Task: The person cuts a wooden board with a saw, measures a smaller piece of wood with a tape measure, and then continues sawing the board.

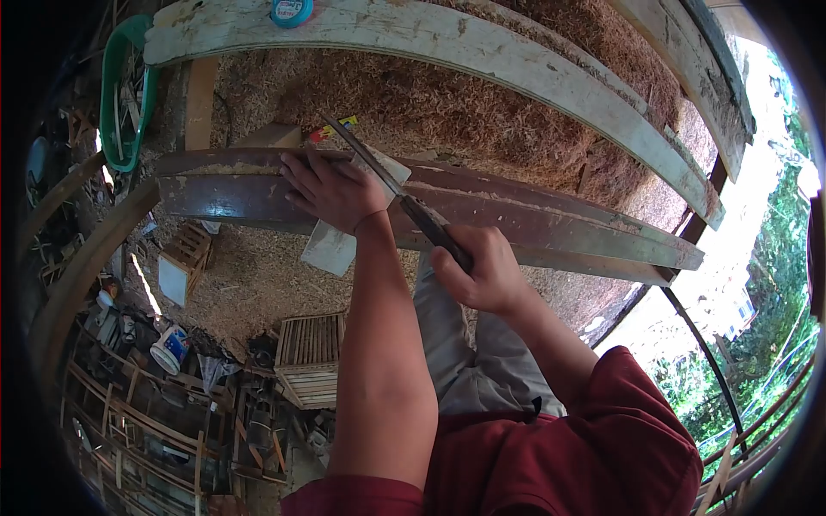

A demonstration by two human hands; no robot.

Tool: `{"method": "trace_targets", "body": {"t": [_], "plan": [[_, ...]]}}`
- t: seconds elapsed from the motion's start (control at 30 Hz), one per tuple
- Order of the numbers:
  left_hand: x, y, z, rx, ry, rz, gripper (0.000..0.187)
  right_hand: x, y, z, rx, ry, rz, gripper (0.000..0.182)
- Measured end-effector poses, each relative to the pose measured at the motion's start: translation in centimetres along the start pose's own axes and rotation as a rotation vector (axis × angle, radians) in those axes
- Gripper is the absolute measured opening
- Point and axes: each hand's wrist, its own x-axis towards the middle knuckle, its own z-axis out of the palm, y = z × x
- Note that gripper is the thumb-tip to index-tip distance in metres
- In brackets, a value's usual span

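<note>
My right hand [483, 267] is closed round the dark handle of a long, narrow-bladed hand tool [370, 159]. Its blade is seen nearly edge-on and slants away to the upper left, so I cannot make out whether it has teeth. A pale, flat board [330, 248] lies across a brown wooden beam [516, 215], sticking out on both sides of it. My left hand [334, 187] rests flat with fingers apart on the beam and over part of the board, just left of the blade. The hand hides the board's middle.
A whitish plank [430, 43] runs beyond the beam, with a blue round tape-like item [291, 10] on it. Wood shavings [533, 112] cover the ground. A green tub [129, 95] holds scraps. Slatted crates [310, 357] stand below, near my legs.
</note>
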Motion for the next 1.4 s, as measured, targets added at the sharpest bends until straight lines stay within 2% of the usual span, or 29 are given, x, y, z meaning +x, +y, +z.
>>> {"method": "trace_targets", "body": {"t": [0.17, 0.37, 0.57, 0.67, 0.87, 1.07, 1.17, 1.27, 1.4], "plan": [[0.2, 0.2, -0.4, -0.005, -0.051, -0.018, 0.063, -1.2, -0.4, -0.4, 0.057, 0.003, -0.009, 0.033], [0.1, 0.3, -0.3, -0.025, -0.011, -0.023, 0.057, 1.7, -0.2, -0.1, 0.049, 0.003, 0.024, 0.031], [0.2, 0.3, -0.3, -0.017, -0.033, -0.008, 0.061, -0.2, -0.7, -1.5, 0.131, -0.015, 0.016, 0.031], [0.2, 0.2, -0.3, -0.022, -0.046, -0.022, 0.062, 2.7, -0.5, -0.4, 0.092, -0.025, 0.069, 0.03], [0.1, 0.0, 0.0, -0.019, -0.037, -0.002, 0.067, 0.4, -0.8, -1.6, 0.074, -0.026, 0.012, 0.033], [0.3, 0.3, -0.3, -0.055, -0.02, -0.005, 0.071, 2.6, -0.4, -0.3, 0.064, 0.017, 0.03, 0.033], [0.2, 0.2, -0.1, -0.041, -0.013, 0.0, 0.071, 0.3, -1.4, -2.4, 0.116, -0.036, 0.049, 0.033], [0.1, 0.1, -0.3, -0.031, -0.039, 0.008, 0.063, 1.1, -0.1, -1.1, 0.08, -0.026, -0.005, 0.029], [0.5, 0.6, -0.7, -0.031, -0.053, -0.009, 0.063, 3.3, 0.6, 0.2, 0.128, 0.036, -0.035, 0.028]]}}
